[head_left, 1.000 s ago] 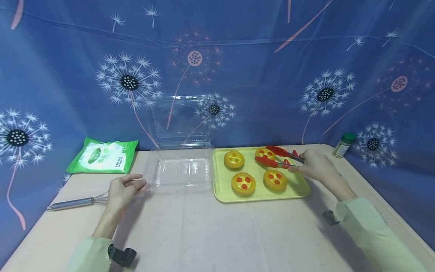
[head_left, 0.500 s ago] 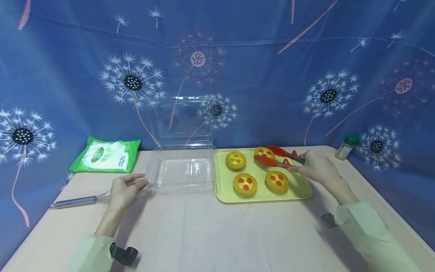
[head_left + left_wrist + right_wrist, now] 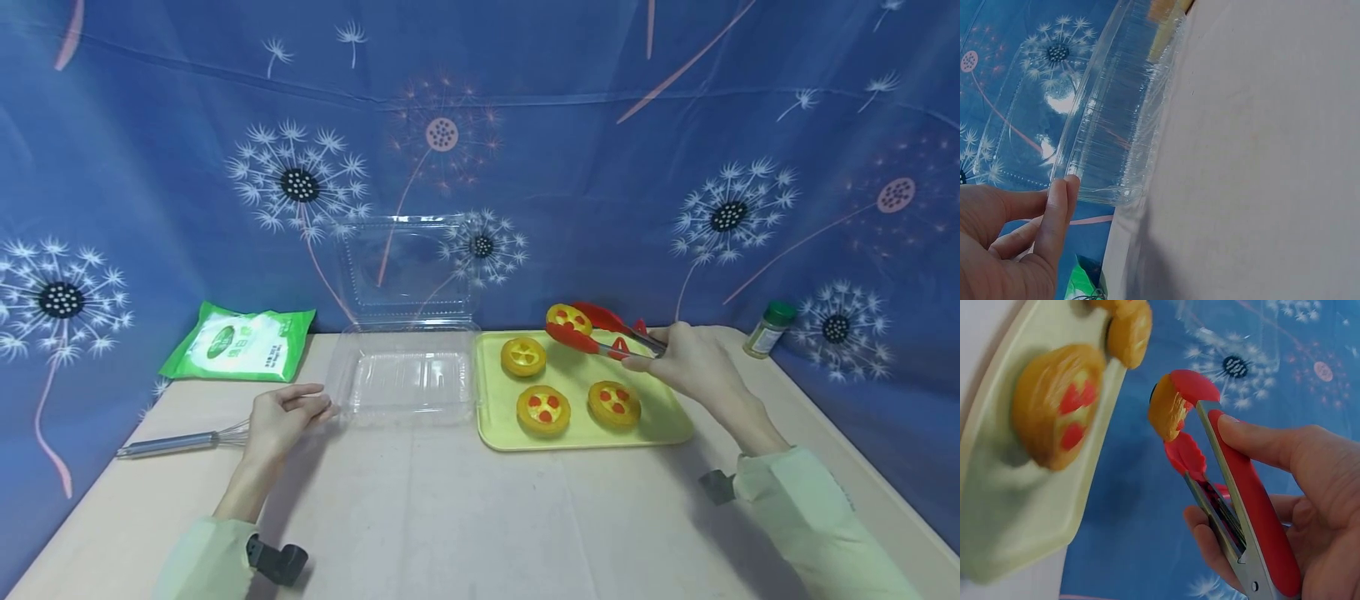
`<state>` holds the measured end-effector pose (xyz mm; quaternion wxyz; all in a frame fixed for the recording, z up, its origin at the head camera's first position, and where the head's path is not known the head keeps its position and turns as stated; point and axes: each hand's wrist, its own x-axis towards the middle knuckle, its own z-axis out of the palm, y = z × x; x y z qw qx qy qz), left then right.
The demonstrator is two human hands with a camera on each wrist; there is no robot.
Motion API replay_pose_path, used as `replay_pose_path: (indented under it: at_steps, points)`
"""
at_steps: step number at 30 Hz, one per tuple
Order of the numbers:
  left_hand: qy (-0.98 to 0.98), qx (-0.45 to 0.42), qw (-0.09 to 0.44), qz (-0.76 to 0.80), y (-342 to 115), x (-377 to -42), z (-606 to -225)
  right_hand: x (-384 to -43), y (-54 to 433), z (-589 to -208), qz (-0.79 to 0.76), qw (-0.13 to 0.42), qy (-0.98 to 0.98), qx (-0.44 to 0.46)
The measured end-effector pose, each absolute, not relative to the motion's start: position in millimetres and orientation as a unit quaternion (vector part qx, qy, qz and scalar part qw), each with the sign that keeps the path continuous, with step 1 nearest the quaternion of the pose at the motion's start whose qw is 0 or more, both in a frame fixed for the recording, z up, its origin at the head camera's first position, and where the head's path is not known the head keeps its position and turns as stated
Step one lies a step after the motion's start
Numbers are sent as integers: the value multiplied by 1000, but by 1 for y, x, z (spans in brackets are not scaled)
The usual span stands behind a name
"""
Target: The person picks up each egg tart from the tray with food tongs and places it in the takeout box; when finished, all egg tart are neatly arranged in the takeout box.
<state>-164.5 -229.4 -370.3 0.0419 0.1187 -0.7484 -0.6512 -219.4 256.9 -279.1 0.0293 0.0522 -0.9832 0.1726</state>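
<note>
My right hand [image 3: 701, 367] grips red-tipped metal tongs [image 3: 592, 342]. Between the tong heads is an egg tart [image 3: 568, 318] with red pieces on top, raised above the back of a yellow tray [image 3: 491, 433]. The right wrist view shows this tart [image 3: 1166, 409] tilted on its side. Three tarts stay on the tray: one with a pale topping [image 3: 523, 357] and two with red pieces [image 3: 543, 410] [image 3: 614, 405]. To the left stands a clear plastic container [image 3: 408, 379], its lid raised. My left hand [image 3: 281, 421] touches the container's near left corner with extended fingertips [image 3: 1060, 194].
A green and white bag [image 3: 236, 343] lies at the back left. In front of it is a whisk [image 3: 168, 444], partly behind my left hand. A green-capped jar [image 3: 768, 329] stands at the back right corner. A blue curtain [image 3: 577, 183] hangs behind the table [image 3: 465, 517].
The tongs and tart have risen off the tray and moved slightly left with my right hand. My left hand stays at the container. The whole view has shifted slightly.
</note>
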Motion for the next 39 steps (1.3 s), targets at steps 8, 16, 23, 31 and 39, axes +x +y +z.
replay_pose_path:
  at_steps: [8, 16, 23, 31, 39]
  points:
    - [-746, 119, 36, -654, -228, -163, -371, -208, 232, -268, 205, 13, -977, 64]
    - [-751, 120, 37, -648, -228, -162, -371, -203, 207, -263, 216, 18, -972, 90]
    - [-749, 127, 38, -649, -228, -162, -370, -201, 190, -265, 231, 4, -968, 102]
    - [-727, 117, 46, -675, -226, -164, -368, -202, 169, -271, 239, -4, -964, 120]
    - [-734, 122, 46, -667, -228, -163, -370, -202, 140, -283, 250, -3, -958, 143]
